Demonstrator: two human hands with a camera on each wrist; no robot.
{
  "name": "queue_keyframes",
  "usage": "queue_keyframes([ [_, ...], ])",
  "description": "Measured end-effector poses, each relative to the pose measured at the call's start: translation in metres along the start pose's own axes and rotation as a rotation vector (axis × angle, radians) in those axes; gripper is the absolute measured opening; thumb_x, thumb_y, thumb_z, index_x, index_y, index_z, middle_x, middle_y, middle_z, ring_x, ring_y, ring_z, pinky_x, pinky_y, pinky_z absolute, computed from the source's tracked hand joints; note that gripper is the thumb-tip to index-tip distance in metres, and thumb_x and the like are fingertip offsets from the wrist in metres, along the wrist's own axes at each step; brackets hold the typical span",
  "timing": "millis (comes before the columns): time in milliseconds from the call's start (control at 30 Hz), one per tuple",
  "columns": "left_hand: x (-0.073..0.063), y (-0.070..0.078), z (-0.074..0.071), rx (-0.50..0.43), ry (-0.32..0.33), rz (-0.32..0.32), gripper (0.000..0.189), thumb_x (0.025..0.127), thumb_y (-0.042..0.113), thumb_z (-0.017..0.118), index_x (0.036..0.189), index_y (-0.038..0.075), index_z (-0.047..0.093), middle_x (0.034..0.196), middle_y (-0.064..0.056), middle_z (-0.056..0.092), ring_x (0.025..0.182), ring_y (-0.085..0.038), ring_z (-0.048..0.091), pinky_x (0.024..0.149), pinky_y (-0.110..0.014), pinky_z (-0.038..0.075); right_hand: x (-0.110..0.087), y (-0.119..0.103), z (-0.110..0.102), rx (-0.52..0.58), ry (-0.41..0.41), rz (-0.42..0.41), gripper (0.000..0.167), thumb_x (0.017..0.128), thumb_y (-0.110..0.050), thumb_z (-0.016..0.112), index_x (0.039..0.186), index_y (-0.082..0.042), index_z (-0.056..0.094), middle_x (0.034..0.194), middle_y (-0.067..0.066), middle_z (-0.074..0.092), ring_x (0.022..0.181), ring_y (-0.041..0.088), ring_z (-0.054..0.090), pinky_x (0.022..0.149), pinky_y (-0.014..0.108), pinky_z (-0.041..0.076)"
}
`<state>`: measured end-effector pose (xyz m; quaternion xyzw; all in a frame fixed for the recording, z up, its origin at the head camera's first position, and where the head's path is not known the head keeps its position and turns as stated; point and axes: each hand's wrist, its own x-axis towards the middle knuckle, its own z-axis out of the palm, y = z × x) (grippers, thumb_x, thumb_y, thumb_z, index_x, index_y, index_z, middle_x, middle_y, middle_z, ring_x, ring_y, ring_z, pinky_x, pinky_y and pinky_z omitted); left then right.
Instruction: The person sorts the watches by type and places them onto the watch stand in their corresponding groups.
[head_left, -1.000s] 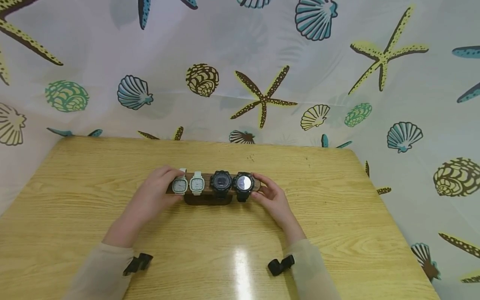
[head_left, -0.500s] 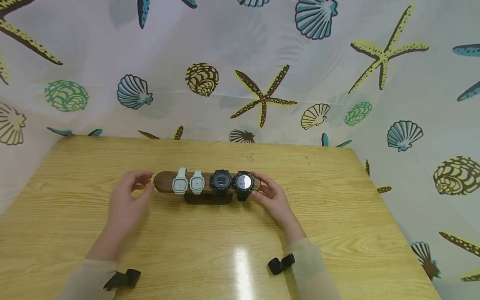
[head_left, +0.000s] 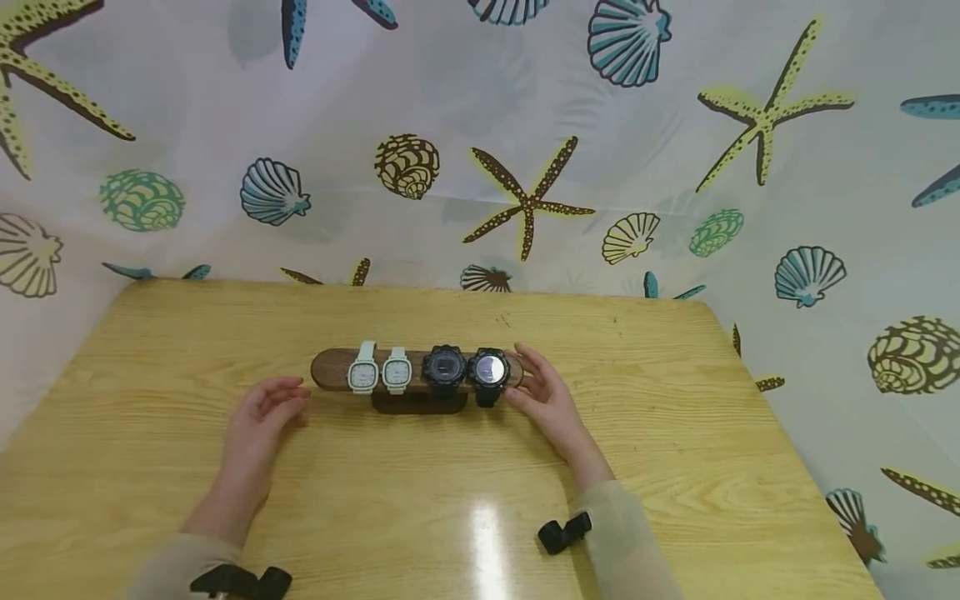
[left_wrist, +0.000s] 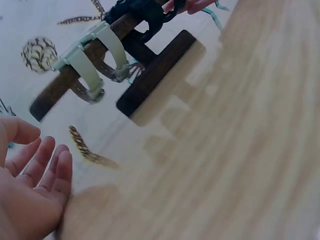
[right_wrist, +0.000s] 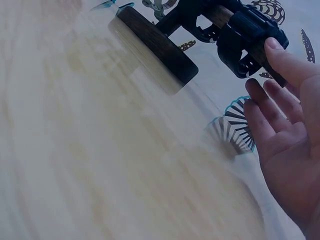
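Note:
A dark wooden watch stand (head_left: 330,369) stands on the table, its rounded bar raised above a short base (left_wrist: 155,75). Two pale watches with squarish faces, the outer white watch (head_left: 363,375) and the inner white watch (head_left: 397,372), are strapped round its left half. Farther right sit two chunky black watches, a dark-faced one (head_left: 446,367) and one with a glare-lit face (head_left: 491,368). My left hand (head_left: 258,425) is off the bar's left end, fingers loosely bent and holding nothing. Thumb and forefinger of my right hand (head_left: 551,408) hold the bar's right end from both sides.
The wood-grain table (head_left: 675,467) reaches back to a pale cloth (head_left: 450,75) printed with shells and starfish, which also hangs along the right side. A black wrist camera (head_left: 566,533) is strapped over each sleeve.
My left hand has let go of the bar's left end and drawn back to the left, its fingers relaxing. The right hand stays at the right end, and the watches keep their places.

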<state>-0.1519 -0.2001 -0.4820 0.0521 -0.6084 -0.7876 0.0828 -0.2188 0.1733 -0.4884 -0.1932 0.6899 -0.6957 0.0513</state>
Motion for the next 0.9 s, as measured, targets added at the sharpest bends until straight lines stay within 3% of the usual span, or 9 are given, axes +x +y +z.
queue_keyframes([
  [133,0.003,-0.012,0.001,-0.015,-0.014,0.004,0.015,0.095,0.001,0.057,0.110,-0.003,0.056,0.092,-0.002,0.067,0.084,-0.010,0.064,0.073,-0.019,0.054,0.003,0.004,-0.003,-0.038,0.007,0.046,0.072,0.079,0.002,0.074,0.143,-0.008,0.042,0.140,0.015,0.047,0.124,0.031,0.049,0.102,0.035,0.043],
  [267,0.004,-0.017,0.003,0.062,-0.019,0.005,0.013,0.096,0.004,0.056,0.107,-0.003,0.057,0.091,0.000,0.067,0.083,-0.009,0.064,0.073,-0.018,0.054,0.004,0.012,-0.008,-0.103,0.019,0.088,0.069,0.078,-0.002,0.077,0.140,-0.005,0.045,0.132,0.019,0.054,0.118,0.033,0.054,0.100,0.036,0.046],
  [433,0.000,-0.020,0.003,0.201,-0.042,-0.025,0.024,0.097,0.007,0.054,0.113,-0.011,0.052,0.093,0.003,0.067,0.086,-0.007,0.064,0.073,-0.017,0.054,-0.004,0.019,-0.010,-0.160,-0.003,0.152,0.067,0.080,-0.008,0.077,0.139,-0.004,0.045,0.134,0.016,0.053,0.121,0.030,0.052,0.102,0.034,0.043],
  [567,-0.003,-0.023,0.003,0.239,-0.045,-0.041,0.028,0.098,0.006,0.053,0.116,-0.015,0.049,0.092,0.003,0.067,0.086,-0.006,0.064,0.073,-0.017,0.054,-0.010,0.020,-0.009,-0.163,-0.019,0.177,0.066,0.081,-0.007,0.075,0.139,-0.002,0.045,0.135,0.018,0.052,0.124,0.030,0.049,0.105,0.035,0.040],
  [900,-0.002,-0.025,0.005,0.297,-0.067,-0.005,0.026,0.096,0.008,0.058,0.112,-0.013,0.052,0.091,-0.002,0.067,0.081,-0.007,0.064,0.071,-0.017,0.054,-0.018,-0.013,0.000,-0.212,-0.024,0.160,0.060,0.083,-0.005,0.074,0.135,0.005,0.047,0.129,0.022,0.055,0.122,0.034,0.050,0.104,0.037,0.041],
])
